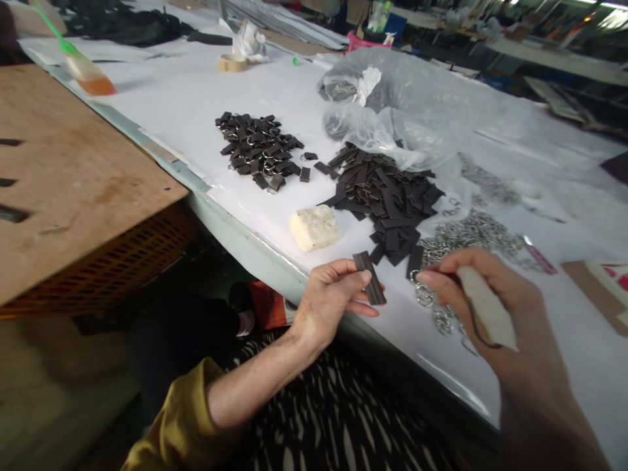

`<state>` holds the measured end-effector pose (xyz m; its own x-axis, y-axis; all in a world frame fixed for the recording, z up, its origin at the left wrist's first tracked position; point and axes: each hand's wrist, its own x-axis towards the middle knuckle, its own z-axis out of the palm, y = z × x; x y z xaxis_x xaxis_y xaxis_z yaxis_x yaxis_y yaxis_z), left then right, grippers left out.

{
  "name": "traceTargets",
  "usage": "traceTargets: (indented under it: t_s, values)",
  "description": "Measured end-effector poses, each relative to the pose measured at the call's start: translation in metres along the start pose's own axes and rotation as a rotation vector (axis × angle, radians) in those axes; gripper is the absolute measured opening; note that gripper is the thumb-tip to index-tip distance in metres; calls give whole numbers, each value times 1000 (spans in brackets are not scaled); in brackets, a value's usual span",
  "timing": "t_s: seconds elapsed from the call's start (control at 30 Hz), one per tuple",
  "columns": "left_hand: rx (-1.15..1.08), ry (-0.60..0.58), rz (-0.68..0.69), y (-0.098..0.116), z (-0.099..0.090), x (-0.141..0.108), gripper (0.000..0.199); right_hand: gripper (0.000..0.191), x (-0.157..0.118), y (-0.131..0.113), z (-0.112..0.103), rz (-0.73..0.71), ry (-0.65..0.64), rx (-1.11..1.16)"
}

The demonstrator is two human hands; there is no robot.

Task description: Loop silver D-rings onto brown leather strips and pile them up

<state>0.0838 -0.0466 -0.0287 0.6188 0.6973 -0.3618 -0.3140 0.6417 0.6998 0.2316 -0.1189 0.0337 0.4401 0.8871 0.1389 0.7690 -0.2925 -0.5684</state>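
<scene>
My left hand [336,291] pinches a short dark brown strip [370,280] between thumb and fingers at the table's front edge. To its right, my right hand [495,307] is closed, thumb and forefinger pinching a small metal ring [413,275]. A white piece [485,307] with a dark cord or band along it lies against that hand's fingers; I cannot make out what it is. Loose metal rings [444,320] lie under the right hand, beside a larger pile of rings [478,235]. Beyond the hands is a heap of flat brown strips [387,190].
Strips folded round rings form a pile [260,149] farther left. A yellowish-white block [314,227] sits nearby. Behind are a clear plastic bag [422,85], a tape roll [232,63] and a bottle of orange liquid [91,73]. A wooden board [73,163] stands at left.
</scene>
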Motion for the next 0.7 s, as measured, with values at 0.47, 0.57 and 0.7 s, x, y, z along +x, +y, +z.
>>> traceTargets:
  t_s: [0.47, 0.57, 0.7]
  values:
    - [38, -81, -73, -19, 15, 1, 18, 16, -19, 84, 8, -238, -64, -386]
    - [53, -97, -87, -21, 16, 1, 17, 15, -8, 81, 8, -291, 11, -384]
    - [71, -115, -102, -21, 15, 1, 16, 19, 12, 78, 11, -430, -136, -456]
